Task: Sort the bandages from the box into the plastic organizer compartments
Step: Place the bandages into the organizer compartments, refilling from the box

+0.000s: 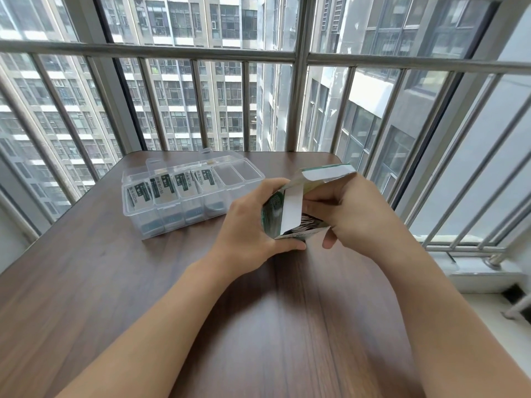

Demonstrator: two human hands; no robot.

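My left hand (250, 218) grips a green and white bandage box (290, 202) held above the table, its flaps open toward me. My right hand (347, 209) is at the box's open end, fingers curled into the opening where bandages (306, 224) show. Whether those fingers pinch a bandage is hidden. A clear plastic organizer (161, 225) sits on the table at the left rear, lid open behind it. The left compartments hold white and green bandage packets (166, 186); the two at the right end (238, 173) look empty.
The brown wooden table (258, 326) stands against a barred window (298, 81). The table's right edge lies close to the white window sill (482, 274).
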